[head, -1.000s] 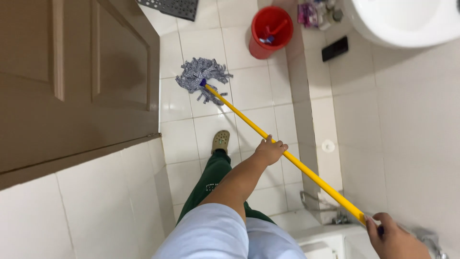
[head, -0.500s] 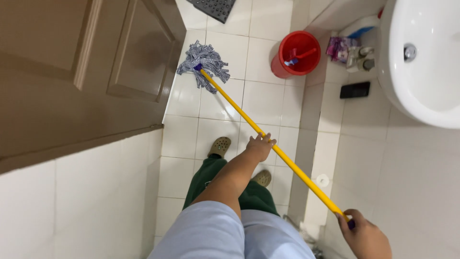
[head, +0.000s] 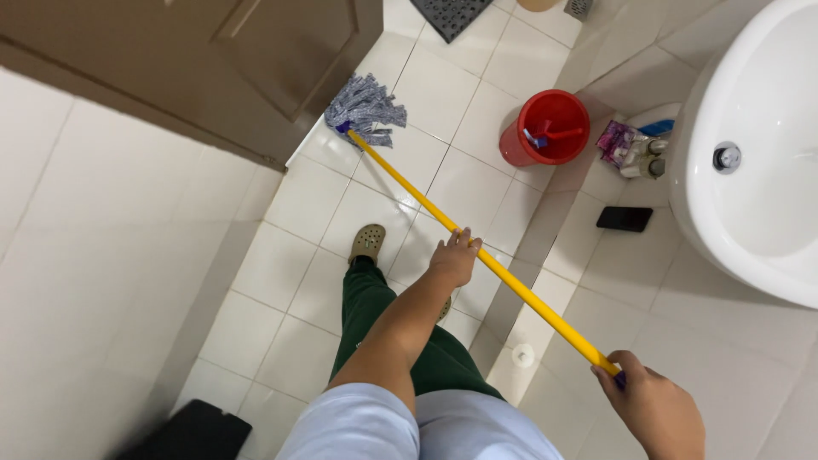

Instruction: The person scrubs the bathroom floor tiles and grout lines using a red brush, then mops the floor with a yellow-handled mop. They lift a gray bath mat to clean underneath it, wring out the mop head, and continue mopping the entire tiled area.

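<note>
Both hands grip a yellow mop (head: 477,253): left hand (head: 454,258) closed mid-handle, right hand (head: 654,409) closed on its end. A red bucket (head: 545,128) stands at two o'clock of the left hand.

Red bucket (head: 552,128), white sink (head: 758,162), brown door (head: 247,60), black phone (head: 625,219)

The one camera sits on the person's head and looks straight down, from high up, at the tiled floor (head: 324,196).
</note>
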